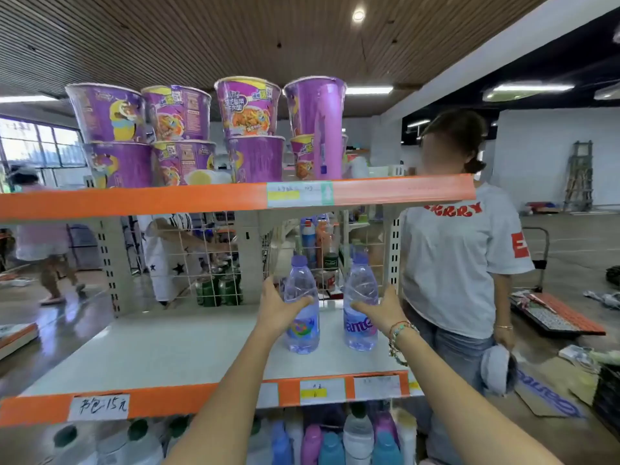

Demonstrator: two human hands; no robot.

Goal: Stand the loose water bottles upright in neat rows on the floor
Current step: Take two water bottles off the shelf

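Left hand (pixel 280 308) and right hand (pixel 382 310) each grip an upright water bottle (pixel 302 317) on the white shelf (pixel 161 350).

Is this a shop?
Probably a small shop or a mock one: shelves with orange edges and price tags, stacked noodle cups, and water bottles.

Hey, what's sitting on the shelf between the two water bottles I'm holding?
Nothing: in the head view, the shelf between the left bottle and right bottle is bare white board; wire mesh stands behind the gap.
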